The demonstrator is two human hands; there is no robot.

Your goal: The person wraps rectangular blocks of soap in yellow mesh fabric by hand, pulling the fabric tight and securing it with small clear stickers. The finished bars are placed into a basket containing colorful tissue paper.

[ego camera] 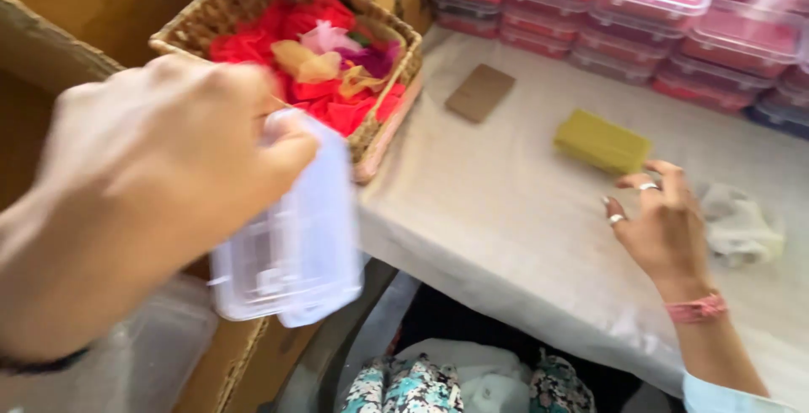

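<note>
The left hand (pixel 160 168), blurred and close to the camera, has its fingers and thumb closed round a clear plastic box (pixel 291 236), held up in the air over a cardboard carton (pixel 50 34), just off the table's edge; the box looks empty, though the blur makes that hard to swear to. The right hand (pixel 661 223) lies on the cloth-covered table (pixel 506 211), fingers loosely spread and holding nothing, just beside a yellow block (pixel 600 142) and a crumpled white cloth (pixel 742 227). A wicker basket (pixel 236 0) of red and coloured petals (pixel 312 50) sits behind the box; stacked lidded boxes of pink contents (pixel 640 17) line the far edge. It looks like the fetching stage; the box would want both hands to open.
</note>
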